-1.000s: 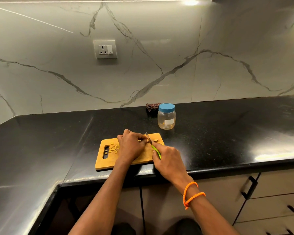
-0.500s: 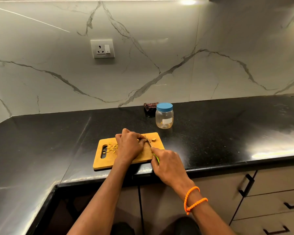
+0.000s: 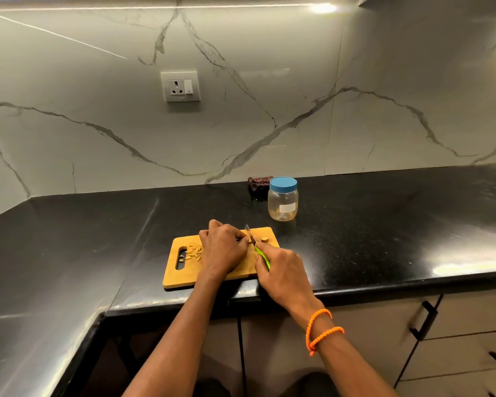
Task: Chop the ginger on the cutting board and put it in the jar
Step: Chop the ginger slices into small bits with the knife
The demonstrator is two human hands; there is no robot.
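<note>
A wooden cutting board [image 3: 184, 275] lies near the counter's front edge. A heap of chopped ginger bits [image 3: 195, 251] sits by its handle slot, and one small piece [image 3: 264, 239] lies near its right end. My left hand [image 3: 224, 250] presses down on a ginger piece that its fingers mostly hide. My right hand [image 3: 284, 275] grips a green-handled knife [image 3: 258, 249], whose blade meets the board right beside the left fingertips. Behind the board stands a clear jar [image 3: 283, 202] with its blue lid on.
A dark folded cloth [image 3: 258, 183] lies against the marble wall left of the jar. The black counter [image 3: 384, 224] turns a corner at the left. A wall socket [image 3: 180, 86] is above. Drawers with black handles [image 3: 423, 319] are below right.
The knife blade has shifted slightly at the ginger under my left fingertips while both hands stay on the board. The camera has moved a little.
</note>
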